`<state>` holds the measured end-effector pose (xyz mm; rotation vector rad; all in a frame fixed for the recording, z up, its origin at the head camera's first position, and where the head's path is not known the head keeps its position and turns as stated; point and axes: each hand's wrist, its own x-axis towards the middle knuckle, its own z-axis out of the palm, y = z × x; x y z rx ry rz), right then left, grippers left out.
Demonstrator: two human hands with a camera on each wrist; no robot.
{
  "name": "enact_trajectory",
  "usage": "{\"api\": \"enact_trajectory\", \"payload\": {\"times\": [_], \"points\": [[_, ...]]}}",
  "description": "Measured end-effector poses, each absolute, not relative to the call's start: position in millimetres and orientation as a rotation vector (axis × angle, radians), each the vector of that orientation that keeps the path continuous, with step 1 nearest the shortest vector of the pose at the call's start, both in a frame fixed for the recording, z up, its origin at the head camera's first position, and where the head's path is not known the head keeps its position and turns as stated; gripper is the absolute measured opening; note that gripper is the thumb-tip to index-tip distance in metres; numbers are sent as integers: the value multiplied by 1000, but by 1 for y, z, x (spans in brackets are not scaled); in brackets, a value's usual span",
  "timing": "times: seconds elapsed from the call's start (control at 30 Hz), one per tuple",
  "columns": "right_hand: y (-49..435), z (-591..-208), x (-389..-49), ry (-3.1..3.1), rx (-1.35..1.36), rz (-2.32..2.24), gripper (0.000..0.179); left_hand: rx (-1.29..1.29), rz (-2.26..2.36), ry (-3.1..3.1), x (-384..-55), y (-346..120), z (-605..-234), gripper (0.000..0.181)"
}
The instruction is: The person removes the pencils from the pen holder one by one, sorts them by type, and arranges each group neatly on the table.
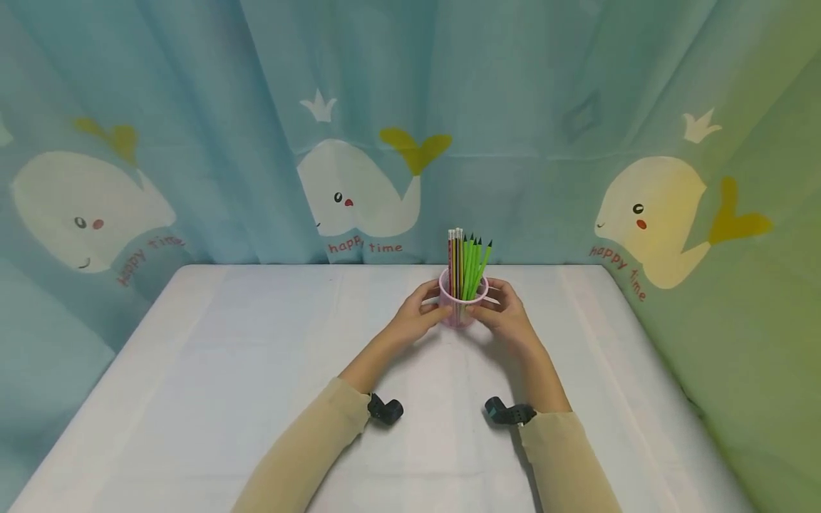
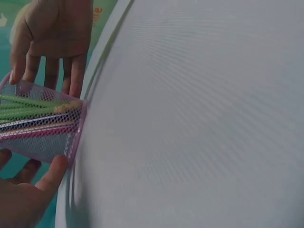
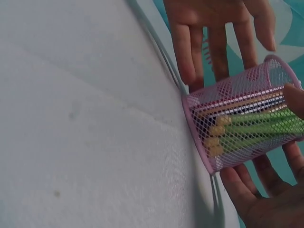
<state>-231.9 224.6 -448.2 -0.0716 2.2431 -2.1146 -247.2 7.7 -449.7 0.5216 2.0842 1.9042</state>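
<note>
Both hands hold a pink mesh pencil holder (image 1: 454,313) between them near the far side of the table. My left hand (image 1: 417,311) is on its left side and my right hand (image 1: 507,313) on its right, thumbs toward the front. Green pencils (image 1: 472,267) with black tips and striped pencils (image 1: 455,271) with pale ends stand inside. In the left wrist view, the left hand (image 2: 28,194) shows below the holder (image 2: 40,121). The right wrist view has the right hand (image 3: 266,194) below it. Whether the base touches the table cannot be told.
A white cloth covers the table (image 1: 256,342). Behind its far edge hangs a blue-green curtain (image 1: 513,178) printed with white whales. Each wrist wears a small black camera, one on the left (image 1: 385,410) and one on the right (image 1: 507,412).
</note>
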Motion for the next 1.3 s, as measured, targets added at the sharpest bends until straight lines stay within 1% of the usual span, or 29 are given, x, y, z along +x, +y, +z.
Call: {"api": "enact_trajectory", "payload": {"times": [0.37,0.53,0.77,0.93,1.3], "points": [[204,-440,-224,2287,-140,-1946,71,485,1905,2085,-227,-19,-447,65],[193,-439,-219,2260,-162,-1928,70,508,1877,2122,-216,-33,-448,68],[180,-436,-208,2255,-205,-1908,71,531,1871,2143,-203,-50,-448,68],[173,-436,-202,2244,-233,-1910,68,554,1852,2146,-197,-60,-447,69],[157,-434,-191,2226,-322,-1864,62,513,1887,2182,-187,-75,-450,76]]}}
